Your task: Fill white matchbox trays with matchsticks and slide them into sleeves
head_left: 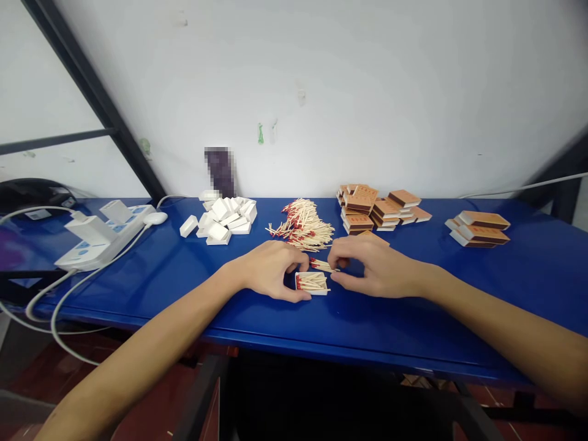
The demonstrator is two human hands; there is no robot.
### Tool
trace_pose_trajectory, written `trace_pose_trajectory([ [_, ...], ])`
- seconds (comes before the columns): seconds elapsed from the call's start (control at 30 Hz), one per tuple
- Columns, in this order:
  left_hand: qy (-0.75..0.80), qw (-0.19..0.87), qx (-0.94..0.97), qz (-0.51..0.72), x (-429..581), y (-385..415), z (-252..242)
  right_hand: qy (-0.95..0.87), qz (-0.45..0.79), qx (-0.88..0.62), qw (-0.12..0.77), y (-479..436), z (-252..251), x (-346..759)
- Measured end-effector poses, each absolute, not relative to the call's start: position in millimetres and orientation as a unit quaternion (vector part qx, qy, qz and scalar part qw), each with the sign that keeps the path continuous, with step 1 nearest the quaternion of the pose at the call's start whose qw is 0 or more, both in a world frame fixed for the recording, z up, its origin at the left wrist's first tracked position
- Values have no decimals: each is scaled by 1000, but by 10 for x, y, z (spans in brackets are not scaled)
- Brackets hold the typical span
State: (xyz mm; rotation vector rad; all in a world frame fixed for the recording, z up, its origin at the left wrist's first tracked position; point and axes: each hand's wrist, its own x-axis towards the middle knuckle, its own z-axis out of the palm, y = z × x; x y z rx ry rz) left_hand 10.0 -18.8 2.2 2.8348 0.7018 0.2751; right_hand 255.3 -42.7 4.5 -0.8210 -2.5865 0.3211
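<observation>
A small white matchbox tray (pixel 313 283) with red-tipped matches in it lies on the blue table (pixel 184 288). My left hand (pixel 269 267) grips the tray's left end with thumb and fingers. My right hand (pixel 367 264) is closed in a pinch on a small bunch of matches (pixel 321 264), held just above the tray's right end. Behind the hands lies a loose pile of matches (pixel 304 225).
A heap of empty white trays (pixel 223 220) lies at back left. Brown matchbox sleeves (pixel 379 208) are stacked at back centre-right, with another small stack (pixel 479 228) further right. A white power strip (pixel 103 233) with plugs and cables occupies the left end.
</observation>
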Motion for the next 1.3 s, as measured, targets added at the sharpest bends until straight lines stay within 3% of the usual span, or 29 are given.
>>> trace_pose_trajectory([
  [0.17, 243, 114, 959, 94, 100, -187, 21, -935, 156, -283, 146, -475, 26, 2501],
  [0.4, 239, 115, 960, 90, 118, -208, 33, -937, 191, -247, 156, -495, -11, 2469],
  [0.87, 229, 106, 964, 85, 140, -198, 6, -952, 26, -227, 203, -485, -172, 2351],
  [1.3, 229, 104, 965, 75, 139, -214, 25, -945, 66, -245, 205, -490, -178, 2352],
])
